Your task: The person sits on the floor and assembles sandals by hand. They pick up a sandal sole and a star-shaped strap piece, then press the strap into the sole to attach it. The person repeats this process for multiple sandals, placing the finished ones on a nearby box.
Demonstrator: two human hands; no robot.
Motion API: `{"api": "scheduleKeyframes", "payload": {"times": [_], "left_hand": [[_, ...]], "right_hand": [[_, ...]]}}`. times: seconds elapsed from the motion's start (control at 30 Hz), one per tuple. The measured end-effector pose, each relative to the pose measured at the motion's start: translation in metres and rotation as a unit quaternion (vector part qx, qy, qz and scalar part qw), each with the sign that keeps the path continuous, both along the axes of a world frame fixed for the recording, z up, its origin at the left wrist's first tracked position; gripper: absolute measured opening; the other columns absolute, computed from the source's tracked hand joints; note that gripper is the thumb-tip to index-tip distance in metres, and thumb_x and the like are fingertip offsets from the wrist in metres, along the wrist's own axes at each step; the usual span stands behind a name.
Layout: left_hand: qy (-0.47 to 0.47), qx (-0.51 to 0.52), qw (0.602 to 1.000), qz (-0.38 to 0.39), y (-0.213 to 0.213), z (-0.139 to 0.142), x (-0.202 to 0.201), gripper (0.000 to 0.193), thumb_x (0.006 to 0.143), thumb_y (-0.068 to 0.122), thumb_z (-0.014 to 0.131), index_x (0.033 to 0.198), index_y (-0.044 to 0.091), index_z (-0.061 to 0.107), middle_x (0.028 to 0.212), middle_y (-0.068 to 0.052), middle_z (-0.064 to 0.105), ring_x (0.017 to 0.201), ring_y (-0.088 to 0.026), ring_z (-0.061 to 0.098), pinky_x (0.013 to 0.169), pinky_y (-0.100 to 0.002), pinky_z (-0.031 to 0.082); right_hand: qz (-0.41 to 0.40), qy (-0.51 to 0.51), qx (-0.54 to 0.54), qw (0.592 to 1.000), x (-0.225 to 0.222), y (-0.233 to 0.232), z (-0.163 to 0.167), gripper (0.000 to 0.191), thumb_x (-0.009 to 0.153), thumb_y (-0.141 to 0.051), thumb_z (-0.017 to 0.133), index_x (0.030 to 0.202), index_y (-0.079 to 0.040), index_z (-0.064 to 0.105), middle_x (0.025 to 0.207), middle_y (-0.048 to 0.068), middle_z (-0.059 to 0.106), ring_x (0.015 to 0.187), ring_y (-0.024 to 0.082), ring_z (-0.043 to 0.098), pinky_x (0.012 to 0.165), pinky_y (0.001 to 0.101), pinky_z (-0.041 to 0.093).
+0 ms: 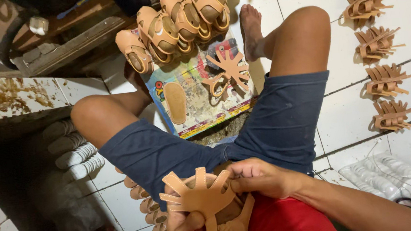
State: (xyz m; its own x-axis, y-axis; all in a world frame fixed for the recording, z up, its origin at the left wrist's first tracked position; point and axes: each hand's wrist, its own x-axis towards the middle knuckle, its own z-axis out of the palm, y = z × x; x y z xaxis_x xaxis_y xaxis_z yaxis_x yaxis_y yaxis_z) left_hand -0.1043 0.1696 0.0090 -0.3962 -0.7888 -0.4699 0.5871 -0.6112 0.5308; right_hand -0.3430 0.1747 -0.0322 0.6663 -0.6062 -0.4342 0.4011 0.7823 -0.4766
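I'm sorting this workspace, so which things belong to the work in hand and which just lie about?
In hand:
left hand, right hand, tan leather sandal upper with splayed straps, colourful cardboard work board, finished tan sandals, stacked tan uppers

Lying about:
white soles, wooden planks

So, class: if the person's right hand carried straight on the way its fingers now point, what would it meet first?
The right hand points leftward, fingertips already on the tan star-shaped sandal upper; beyond that, probably the left hand, though depth is unclear.

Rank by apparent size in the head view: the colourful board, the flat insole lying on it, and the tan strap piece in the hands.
1. Colourful board, clearly largest.
2. Tan strap piece, though nearness to the camera inflates it.
3. Flat insole, smallest.
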Motion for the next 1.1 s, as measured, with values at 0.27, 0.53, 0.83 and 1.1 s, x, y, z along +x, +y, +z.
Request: {"api": "scheduleKeyframes", "payload": {"times": [0.27, 0.53, 0.83, 1.1], "left_hand": [[-0.004, -0.016, 1.0, -0.021, 0.007, -0.002, 0.005, 0.079, 0.08, 0.023, 0.082, 0.139, 0.0, 0.034, 0.131, -0.037, 0.055, 0.116, -0.042, 0.064, 0.099, -0.054, 0.055], [-0.035, -0.079, 0.994, -0.068, 0.011, 0.001, 0.017, 0.071, 0.085, 0.02, 0.083, 0.14, -0.001, 0.044, 0.136, -0.028, 0.055, 0.123, -0.034, 0.062, 0.105, -0.047, 0.053], [-0.139, -0.179, 0.96, -0.165, -0.021, 0.029, 0.026, 0.063, 0.089, 0.018, 0.085, 0.142, -0.002, 0.056, 0.142, -0.018, 0.055, 0.132, -0.026, 0.059, 0.111, -0.04, 0.051], [-0.089, -0.04, 0.968, -0.229, -0.053, 0.042, 0.001, 0.061, 0.089, 0.018, 0.079, 0.139, 0.006, 0.046, 0.125, -0.005, 0.061, 0.117, -0.013, 0.059, 0.102, -0.032, 0.049]], "right_hand": [[-0.059, 0.008, 0.021, 0.998, 0.005, 0.011, -0.015, 0.02, 0.093, -0.001, 0.072, 0.11, 0.009, 0.071, 0.093, 0.008, 0.071, 0.081, 0.014, 0.063, 0.074, 0.0283, 0.051], [0.001, -0.26, 0.029, 0.965, 0.024, -0.021, -0.013, 0.071, 0.085, 0.018, 0.074, 0.142, -0.003, 0.038, 0.133, 0.006, 0.05, 0.116, 0.013, 0.05, 0.103, 0.0246, 0.043], [-0.055, 0.001, 0.07, 0.996, 0.006, -0.043, 0.049, 0.113, 0.069, 0.017, 0.064, 0.167, -0.015, 0.017, 0.139, 0.016, 0.053, 0.126, 0.027, 0.056, 0.094, 0.0334, 0.048], [-0.085, 0.218, 0.028, 0.972, 0.013, -0.031, 0.086, 0.076, 0.071, 0.0, 0.077, 0.143, 0.003, 0.052, 0.119, 0.012, 0.071, 0.104, 0.018, 0.068, 0.09, 0.0337, 0.055]]}}
